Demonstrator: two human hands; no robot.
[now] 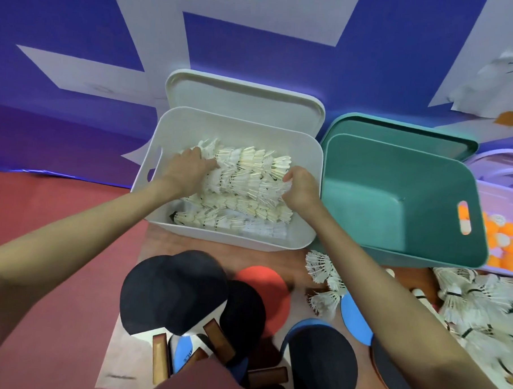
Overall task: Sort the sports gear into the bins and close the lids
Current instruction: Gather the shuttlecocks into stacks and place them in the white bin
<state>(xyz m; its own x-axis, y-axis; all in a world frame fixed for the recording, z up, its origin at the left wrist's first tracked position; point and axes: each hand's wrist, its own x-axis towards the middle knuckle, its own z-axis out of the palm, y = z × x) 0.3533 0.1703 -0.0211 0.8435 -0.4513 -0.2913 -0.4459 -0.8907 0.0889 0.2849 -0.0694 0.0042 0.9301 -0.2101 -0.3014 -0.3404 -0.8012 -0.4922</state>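
A white bin point(230, 234) stood open, its white lid point(245, 96) propped upright behind it, and it held rows of white feather shuttlecocks point(250, 179) nested end to end. Just right of it a teal bin point(396, 185) stood tilted and bare inside, its teal lid point(405, 127) behind. At the far right a lilac bin point(502, 193) held orange and white balls point(503, 243). In front of the bins lay several paddles point(174, 290) with black, red and blue faces, overlapping, and loose shuttlecocks point(474, 303) heaped at the right.
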